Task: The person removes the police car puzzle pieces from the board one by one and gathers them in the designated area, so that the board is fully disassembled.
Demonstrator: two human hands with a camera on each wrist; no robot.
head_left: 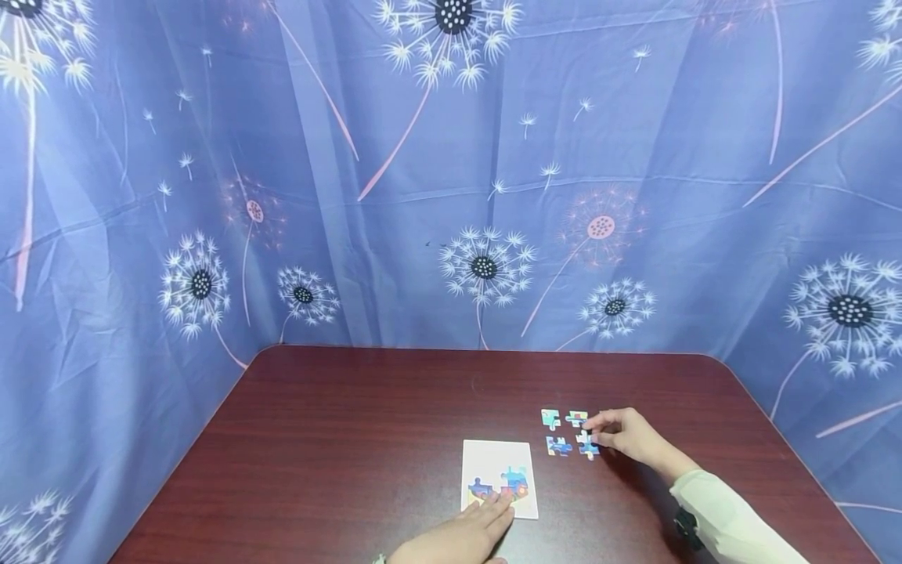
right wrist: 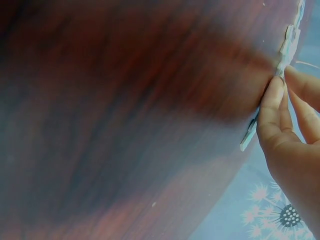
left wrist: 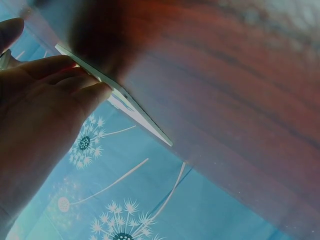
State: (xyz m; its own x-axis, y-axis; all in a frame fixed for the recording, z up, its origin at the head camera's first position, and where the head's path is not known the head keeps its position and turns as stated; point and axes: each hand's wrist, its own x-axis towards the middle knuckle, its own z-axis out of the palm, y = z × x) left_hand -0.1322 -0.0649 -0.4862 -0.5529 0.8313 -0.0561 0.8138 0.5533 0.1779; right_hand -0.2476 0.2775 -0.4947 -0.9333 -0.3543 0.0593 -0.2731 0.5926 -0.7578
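My left hand (head_left: 461, 536) lies with straight fingers on the lower part of a white puzzle board (head_left: 486, 458), touching the joined jigsaw pieces there. A blue piece (head_left: 480, 487) and a blue-and-red group (head_left: 515, 482) show beyond the fingertips. In the left wrist view the board (left wrist: 150, 124) appears edge-on beneath the fingers (left wrist: 95, 95). To the right, my right hand (head_left: 634, 437) pinches a light-and-blue jigsaw piece (head_left: 588, 448) between thumb and fingers, low over the table. In the right wrist view the fingertips partly hide that piece.
Loose jigsaw pieces lie beside the right hand: a green one (head_left: 550, 419), a multicoloured one (head_left: 577, 418) and a blue one (head_left: 559, 446). Everything rests on a dark red wooden table (head_left: 338, 439). A blue dandelion-print curtain (head_left: 409, 258) hangs around its back and sides.
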